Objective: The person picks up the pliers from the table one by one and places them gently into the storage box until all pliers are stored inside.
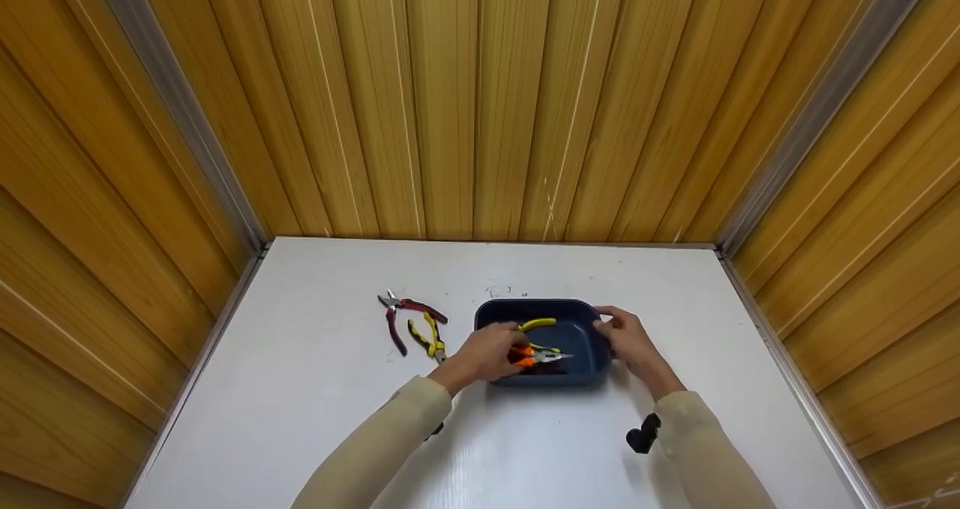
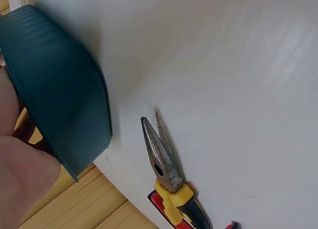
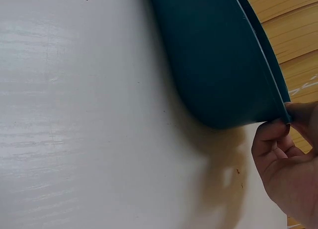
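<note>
A dark blue rectangular plastic basin sits on the white table. My left hand reaches over its left side and grips orange-handled long-nose pliers by the handles, their metal tips pointing right inside the basin. Another tool with yellow handles lies in the basin, partly hidden by that hand. At the right end, my right hand pinches the rim between thumb and fingers; the right wrist view shows the basin wall beside this grip.
Left of the basin, yellow-and-black long-nose pliers lie close to red-handled cutting pliers with spread handles. The white table is enclosed by wood-patterned panels at the back and sides.
</note>
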The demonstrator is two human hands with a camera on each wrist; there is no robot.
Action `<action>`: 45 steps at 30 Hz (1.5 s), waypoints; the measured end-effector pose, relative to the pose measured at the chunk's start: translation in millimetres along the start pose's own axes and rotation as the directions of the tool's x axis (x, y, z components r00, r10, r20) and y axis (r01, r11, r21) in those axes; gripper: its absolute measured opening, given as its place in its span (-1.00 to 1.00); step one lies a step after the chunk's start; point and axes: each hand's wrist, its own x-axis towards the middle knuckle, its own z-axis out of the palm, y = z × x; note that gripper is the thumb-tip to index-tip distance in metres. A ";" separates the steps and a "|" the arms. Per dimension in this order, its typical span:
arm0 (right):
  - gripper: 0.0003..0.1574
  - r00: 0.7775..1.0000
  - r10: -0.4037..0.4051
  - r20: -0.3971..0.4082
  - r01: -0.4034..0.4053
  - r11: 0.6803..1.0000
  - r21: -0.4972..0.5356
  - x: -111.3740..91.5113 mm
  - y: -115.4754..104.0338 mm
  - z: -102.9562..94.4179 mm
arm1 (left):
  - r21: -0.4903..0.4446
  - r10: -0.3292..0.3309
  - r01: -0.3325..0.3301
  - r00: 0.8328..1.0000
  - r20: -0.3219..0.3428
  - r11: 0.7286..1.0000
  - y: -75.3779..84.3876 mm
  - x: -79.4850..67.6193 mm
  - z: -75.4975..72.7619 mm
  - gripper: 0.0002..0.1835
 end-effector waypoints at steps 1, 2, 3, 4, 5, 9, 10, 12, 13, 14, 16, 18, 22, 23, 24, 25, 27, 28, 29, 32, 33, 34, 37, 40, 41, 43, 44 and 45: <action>-0.53 1.000 -0.002 0.001 0.002 1.000 0.006 0.0 -0.4 0.3 | 0.010 -0.001 0.000 1.000 0.004 1.000 0.1 0.4 -0.4 -0.63; -0.53 1.000 -0.001 -0.002 0.002 1.000 0.012 0.2 -0.8 0.2 | 0.020 0.000 -0.001 1.000 0.008 1.000 0.0 1.1 -0.5 -0.63; -0.53 1.000 -0.004 -0.002 0.004 1.000 0.016 0.3 -1.2 -0.2 | 0.030 0.002 -0.002 1.000 0.011 1.000 -0.1 1.9 -0.5 -0.64; -0.52 1.000 -0.009 -0.001 0.009 1.000 0.021 0.6 -0.9 -0.4 | 0.037 0.002 -0.003 1.000 0.014 0.999 0.0 2.3 -0.7 -0.64; -0.51 1.000 -0.014 0.003 0.014 1.000 0.020 0.8 -0.8 -0.4 | 0.045 0.001 -0.002 1.000 0.016 0.999 0.1 2.8 -0.6 -0.65; -0.50 1.000 -0.012 0.005 0.012 1.000 0.013 0.6 0.1 -0.2 | 0.059 -0.020 0.018 0.999 0.029 0.998 1.3 2.6 0.1 -0.65; -0.50 1.000 -0.011 0.006 0.011 1.000 0.011 0.5 0.3 0.2 | 0.060 -0.026 0.024 0.999 0.030 0.998 1.7 2.5 0.4 -0.65; -0.50 1.000 -0.012 0.006 0.012 1.000 0.001 0.2 0.4 0.5 | 0.058 -0.042 0.040 0.999 0.035 0.998 2.5 2.5 1.0 -0.65; -0.52 1.000 -0.010 0.000 0.010 1.000 0.003 0.1 0.6 0.7 | 0.058 -0.049 0.047 0.998 0.038 0.997 3.1 2.5 1.0 -0.64; -0.53 1.000 -0.009 -0.006 0.009 1.000 0.005 0.2 1.0 0.8 | 0.058 -0.056 0.054 0.998 0.040 0.997 3.6 2.7 1.0 -0.64; -0.54 1.000 -0.010 -0.011 0.010 1.000 0.006 1.0 2.1 0.5 | 0.060 -0.071 0.068 0.996 0.048 0.996 4.5 3.5 1.1 -0.64; -0.53 1.000 -0.007 -0.017 0.007 1.000 0.010 1.8 2.7 0.0 | 0.062 -0.083 0.080 0.995 0.053 0.995 5.4 4.5 0.6 -0.64; -0.50 1.000 0.001 -0.015 0.000 1.000 0.027 2.8 3.4 -1.4 | 0.066 -0.096 0.092 0.993 0.067 0.994 6.2 5.9 0.1 -0.62; -0.49 1.000 -0.002 -0.010 0.003 1.000 0.029 3.0 3.3 -1.6 | 0.063 -0.097 0.093 0.993 0.068 0.994 6.6 5.8 -0.2 -0.62; -0.49 1.000 -0.002 -0.010 0.002 0.999 0.036 3.1 3.3 -1.8 | 0.062 -0.097 0.093 0.993 0.070 0.994 6.7 5.8 -0.3 -0.62; -0.48 1.000 -0.003 -0.007 0.004 0.999 0.040 3.1 3.3 -1.9 | 0.063 -0.097 0.093 0.993 0.072 0.994 6.7 5.7 -0.2 -0.62; -0.47 1.000 -0.005 -0.003 0.006 0.999 0.045 3.1 3.5 -1.8 | 0.060 -0.096 0.092 0.993 0.071 0.994 6.5 5.0 0.2 -0.62; -0.47 1.000 -0.006 -0.003 0.006 0.999 0.043 3.0 3.5 -1.7 | 0.058 -0.093 0.089 0.993 0.069 0.994 6.4 4.5 0.2 -0.62; -0.47 1.000 -0.007 0.000 0.007 0.999 0.037 2.7 3.4 -1.7 | 0.057 -0.089 0.086 0.994 0.067 0.995 6.3 4.0 0.5 -0.62; -0.48 1.000 0.006 -0.002 -0.006 0.999 0.033 1.4 3.8 -0.9 | 0.057 -0.079 0.076 0.995 0.057 0.996 5.9 2.2 1.8 -0.63; -0.49 1.000 0.010 -0.001 -0.010 0.999 0.030 0.8 3.8 -0.6 | 0.053 -0.074 0.072 0.996 0.052 0.996 5.7 1.6 2.3 -0.63; -0.49 1.000 0.013 -0.002 -0.013 0.999 0.034 0.3 3.6 -0.2 | 0.049 -0.071 0.069 0.996 0.044 0.996 5.5 1.1 2.6 -0.63; -0.50 1.000 0.017 -0.001 -0.016 0.999 0.035 -0.7 3.1 1.1 | 0.029 -0.063 0.063 0.998 0.028 0.998 4.2 -0.1 3.6 -0.64; -0.50 1.000 0.012 -0.007 -0.011 0.999 0.036 -0.2 2.7 1.5 | 0.016 -0.057 0.057 0.998 0.013 0.998 3.0 -0.1 4.1 -0.63; -0.50 1.000 0.008 -0.007 -0.008 0.999 0.031 0.1 2.6 1.3 | 0.013 -0.057 0.057 0.998 0.012 0.998 2.7 0.2 4.2 -0.63; -0.50 1.000 0.006 -0.009 -0.006 0.999 0.037 0.9 2.9 0.9 | 0.009 -0.058 0.058 0.998 0.010 0.998 2.5 0.4 4.3 -0.62; -0.50 1.000 0.005 -0.008 -0.004 0.999 0.038 1.2 3.2 0.5 | 0.004 -0.061 0.061 0.998 0.011 0.998 2.6 0.5 4.3 -0.61; -0.49 1.000 0.005 -0.005 -0.004 0.999 0.039 1.4 3.4 0.0 | -0.002 -0.063 0.063 0.998 0.012 0.998 2.6 0.4 4.3 -0.61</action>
